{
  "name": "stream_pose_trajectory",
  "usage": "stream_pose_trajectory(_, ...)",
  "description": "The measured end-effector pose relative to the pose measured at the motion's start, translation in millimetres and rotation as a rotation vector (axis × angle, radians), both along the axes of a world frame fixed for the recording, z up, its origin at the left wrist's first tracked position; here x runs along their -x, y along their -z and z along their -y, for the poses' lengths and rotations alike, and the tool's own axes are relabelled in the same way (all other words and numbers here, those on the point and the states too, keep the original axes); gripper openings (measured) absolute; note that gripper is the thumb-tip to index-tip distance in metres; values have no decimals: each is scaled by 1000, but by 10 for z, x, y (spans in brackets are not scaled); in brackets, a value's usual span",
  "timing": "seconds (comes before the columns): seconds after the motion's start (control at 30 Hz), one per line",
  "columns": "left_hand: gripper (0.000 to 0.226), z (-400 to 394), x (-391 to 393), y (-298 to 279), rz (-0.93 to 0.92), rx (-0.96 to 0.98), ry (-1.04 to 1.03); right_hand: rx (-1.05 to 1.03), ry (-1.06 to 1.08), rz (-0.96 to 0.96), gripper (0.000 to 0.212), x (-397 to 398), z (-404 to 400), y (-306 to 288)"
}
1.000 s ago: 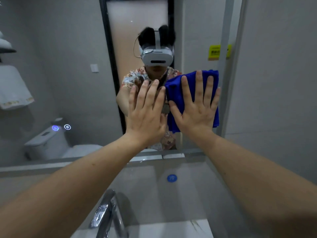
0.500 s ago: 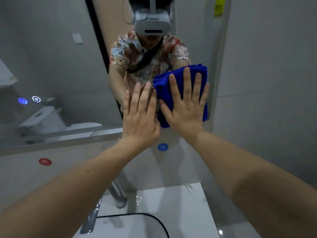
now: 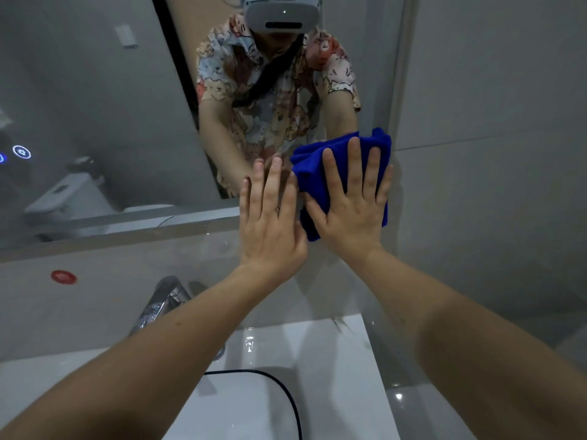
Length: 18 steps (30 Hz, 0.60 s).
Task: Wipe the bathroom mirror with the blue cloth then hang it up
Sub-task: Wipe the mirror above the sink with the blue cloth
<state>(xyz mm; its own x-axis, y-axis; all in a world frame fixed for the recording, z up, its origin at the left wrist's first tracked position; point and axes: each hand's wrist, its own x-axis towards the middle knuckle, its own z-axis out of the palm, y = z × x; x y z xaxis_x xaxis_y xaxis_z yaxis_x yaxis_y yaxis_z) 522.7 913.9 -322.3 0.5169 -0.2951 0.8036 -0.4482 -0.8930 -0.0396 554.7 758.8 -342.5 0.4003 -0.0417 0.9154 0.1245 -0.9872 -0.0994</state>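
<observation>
I have my right hand [image 3: 351,204] spread flat, fingers straight, pressing the bunched cloth [image 3: 313,176] onto the mirror [image 3: 95,106] at its 5 o'clock corner, while my left hand [image 3: 270,227], also flat and holding nothing, braces on the glass at the cloth's 9 o'clock, probably for steadiness.

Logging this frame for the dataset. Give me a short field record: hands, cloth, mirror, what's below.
right hand: flat, fingers spread, pressing the blue cloth against the glass
left hand: flat, fingers straight, beside the cloth, holding nothing
cloth position: bunched, at the lower right corner of the mirror
below: chrome faucet, white sink
hung up: not yet
</observation>
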Motion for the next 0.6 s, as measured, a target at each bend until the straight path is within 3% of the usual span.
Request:
stream_pose_trajectory(0.13,79,94,8,70,-14,-23,12,-16,-9,7,87,-3,88,140)
stream_pose_trajectory(0.33,77,200,-14,68,34,15,96,-56,-27,-28,73,31,97,82)
stream_pose_trajectory(0.6,69,295,-104,-461,130,42,117,-40,-44,-11,70,36,214,-559)
